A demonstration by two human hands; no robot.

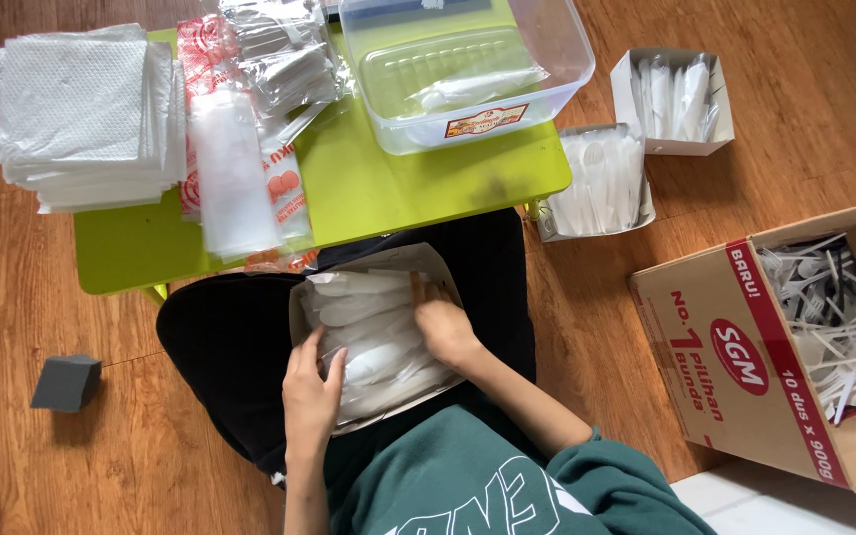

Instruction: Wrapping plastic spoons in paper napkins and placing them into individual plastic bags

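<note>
A small cardboard box (301,297) rests on my lap, filled with white plastic spoons (373,332) in clear wrappers. My left hand (311,391) lies on the near left part of the spoons, fingers spread against them. My right hand (445,327) reaches into the right side of the box, fingers curled down among the spoons near the box wall. Whether either hand grips a spoon is hidden by the fingers.
A low lime-green table (388,183) holds a napkin stack (86,114), clear plastic bags (234,173) and a clear lidded tub (467,74). On the wood floor to the right stand two small boxes of wrapped cutlery (601,183) (676,99) and a big carton of loose white cutlery (834,327). Grey foam blocks (66,381) lie left.
</note>
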